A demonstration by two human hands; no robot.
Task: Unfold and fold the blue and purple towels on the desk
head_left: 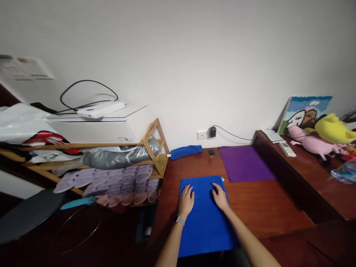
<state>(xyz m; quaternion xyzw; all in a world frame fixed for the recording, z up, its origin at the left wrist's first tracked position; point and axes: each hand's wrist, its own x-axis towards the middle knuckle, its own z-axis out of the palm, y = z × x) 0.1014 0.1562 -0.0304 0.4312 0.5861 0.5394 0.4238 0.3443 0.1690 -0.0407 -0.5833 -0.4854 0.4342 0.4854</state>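
A blue cloth [207,218] lies flat on the desk [267,204], in front of the person, with both hands resting on its far half, palms down. The left hand [186,201] is by the cloth's left edge, its fingers slightly parted and bent; the right hand [220,196] is by the right edge, its fingers close together. Neither hand has anything gripped.

The main risk looks like rucking: if the hands press and slide unequally, the fabric between them could bunch or the cloth could turn askew. The near edge lies at or past the desk's near edge; I cannot tell which. A strong drag toward the person could therefore pull more of the cloth over and let its weight draw it down.

On the far right, the cloth's corner sits just beside the near left corner of a purple cloth [246,163], so a push to the right could ride over that cloth or shift it. The grey wristband [180,220] on the left wrist might catch the fabric if the forearm drops. A rolled blue cloth [186,151] at the far left is well apart, and only a long sweep would disturb it.
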